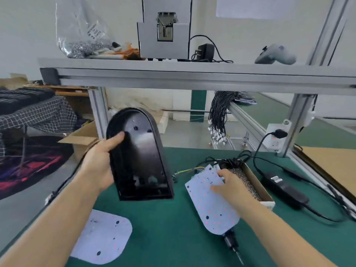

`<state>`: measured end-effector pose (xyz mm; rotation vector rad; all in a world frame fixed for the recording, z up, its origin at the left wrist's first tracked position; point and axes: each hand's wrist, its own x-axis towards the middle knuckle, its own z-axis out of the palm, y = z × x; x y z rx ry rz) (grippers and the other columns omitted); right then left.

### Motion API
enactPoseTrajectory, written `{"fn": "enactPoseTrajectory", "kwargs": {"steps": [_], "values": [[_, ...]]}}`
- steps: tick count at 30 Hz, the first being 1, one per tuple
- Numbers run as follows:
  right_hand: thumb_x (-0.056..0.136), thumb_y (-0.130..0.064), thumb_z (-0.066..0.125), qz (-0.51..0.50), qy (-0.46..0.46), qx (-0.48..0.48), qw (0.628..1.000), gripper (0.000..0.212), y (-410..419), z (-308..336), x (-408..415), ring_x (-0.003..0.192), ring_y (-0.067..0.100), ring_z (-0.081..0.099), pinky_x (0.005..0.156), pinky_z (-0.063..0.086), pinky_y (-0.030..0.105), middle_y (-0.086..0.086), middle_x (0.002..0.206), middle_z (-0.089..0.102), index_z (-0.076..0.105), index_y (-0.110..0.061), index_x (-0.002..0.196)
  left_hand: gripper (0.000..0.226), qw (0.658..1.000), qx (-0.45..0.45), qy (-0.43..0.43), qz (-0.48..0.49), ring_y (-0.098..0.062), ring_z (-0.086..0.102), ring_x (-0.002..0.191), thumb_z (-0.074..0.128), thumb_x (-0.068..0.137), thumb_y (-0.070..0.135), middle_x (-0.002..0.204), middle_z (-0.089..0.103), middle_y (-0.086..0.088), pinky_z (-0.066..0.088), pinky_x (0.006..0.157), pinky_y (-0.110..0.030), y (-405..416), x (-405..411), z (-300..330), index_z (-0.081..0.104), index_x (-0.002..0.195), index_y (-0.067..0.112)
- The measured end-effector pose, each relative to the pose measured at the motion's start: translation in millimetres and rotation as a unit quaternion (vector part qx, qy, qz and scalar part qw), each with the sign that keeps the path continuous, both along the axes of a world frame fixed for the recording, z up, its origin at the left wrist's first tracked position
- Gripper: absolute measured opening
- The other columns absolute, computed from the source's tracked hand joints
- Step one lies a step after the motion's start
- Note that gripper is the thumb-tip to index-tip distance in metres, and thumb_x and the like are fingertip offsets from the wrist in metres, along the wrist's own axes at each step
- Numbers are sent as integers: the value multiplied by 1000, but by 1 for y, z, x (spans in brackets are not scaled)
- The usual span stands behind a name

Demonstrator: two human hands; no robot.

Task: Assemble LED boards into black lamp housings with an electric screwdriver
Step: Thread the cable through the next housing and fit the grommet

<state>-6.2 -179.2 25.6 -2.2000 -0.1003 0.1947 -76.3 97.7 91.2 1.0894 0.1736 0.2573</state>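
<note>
Housing point(141, 158) gripped by left hand point(99, 162); right hand point(230, 183) pinches LED board point(213, 207)

Left hand point(100, 162) raised, thumb forward, grip closed; right hand point(231, 184) low, palm down, fingers curled.

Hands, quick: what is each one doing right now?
Left hand: grips the black housing, held up off the table.
Right hand: fingers curled on the white LED board.
</note>
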Motion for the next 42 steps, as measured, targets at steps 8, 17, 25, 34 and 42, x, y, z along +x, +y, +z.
{"fn": "enactPoseTrajectory", "kwargs": {"steps": [8, 17, 25, 34, 42], "values": [[92, -9, 46, 34, -82, -127, 988, 16, 3, 23, 32, 82, 29, 45, 70, 35, 32, 16, 93, 45, 48, -11, 77, 27, 946, 253, -50, -195, -17, 67, 95, 62, 83, 18, 109, 72, -11, 53, 83, -25, -77, -22, -49, 72, 108, 12], [95, -45, 55, 386, 71, -72, 917, 38, 113, 100, 11, 88, 10, 68, 87, 52, 28, 1, 100, 71, 64, -11, 109, 32, 930, 246, -6, -272, -13, 67, 101, 58, 84, 18, 110, 73, 2, 50, 85, -20, -96, -6, -45, 67, 115, 23], [94, -16, 54, 75, -49, 236, 968, 15, 74, 102, 37, 36, 2, 28, 33, 19, 13, -5, 55, 41, 64, -13, 84, 28, 993, 64, 36, -93, -25, 71, 93, 62, 81, 11, 108, 72, -14, 59, 73, -33, -49, -17, -57, 70, 107, 10], [99, -16, 50, 97, -238, 187, 948, 24, 20, 55, 0, 45, 0, 39, 48, 30, 7, -19, 48, 45, 70, -28, 104, 14, 972, -127, 135, 145, -23, 66, 75, 56, 97, 21, 87, 69, -6, 53, 62, -40, 14, 32, -52, 63, 98, 9], [93, -9, 48, 32, -74, 251, 965, 13, 16, 57, -11, 40, 9, 33, 36, 25, 18, -7, 49, 46, 51, -14, 81, 25, 954, -212, 50, 206, -22, 68, 79, 53, 96, 10, 99, 70, -9, 55, 76, -41, 15, 34, -51, 60, 119, 4]]}}
